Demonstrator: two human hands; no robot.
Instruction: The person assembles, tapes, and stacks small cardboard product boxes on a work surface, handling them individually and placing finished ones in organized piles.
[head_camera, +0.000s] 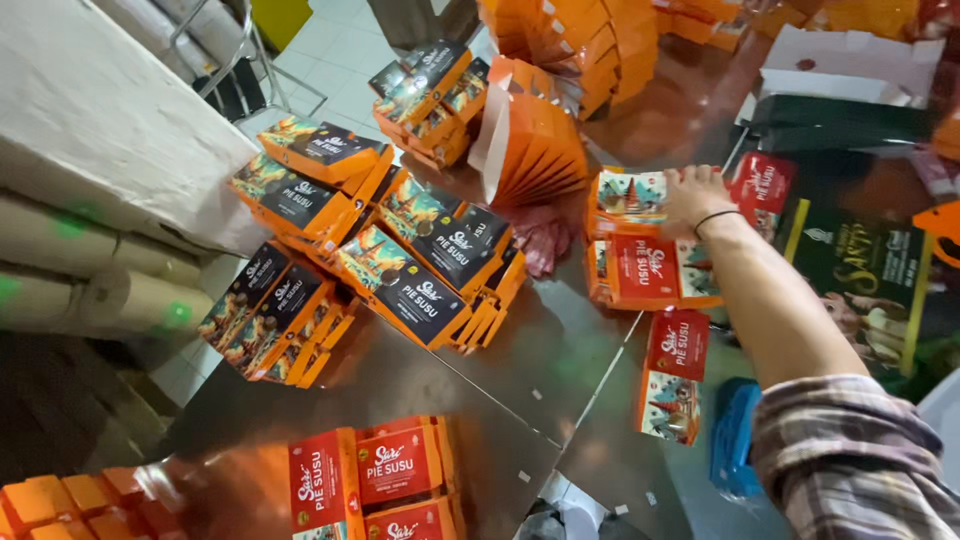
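Right hand (692, 197) is reaching to 1 o'clock, fingers curled flat onto a red-and-orange snack box (628, 198) topping a stack on the steel table (420, 390), apparently steadying it; left hand unseen.

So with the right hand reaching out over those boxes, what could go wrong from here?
The right hand rests on a box topping a short stack; pressing or dragging might slide it off. The leaning black-and-orange box stacks sit close to the table edge and could topple if the table is bumped.
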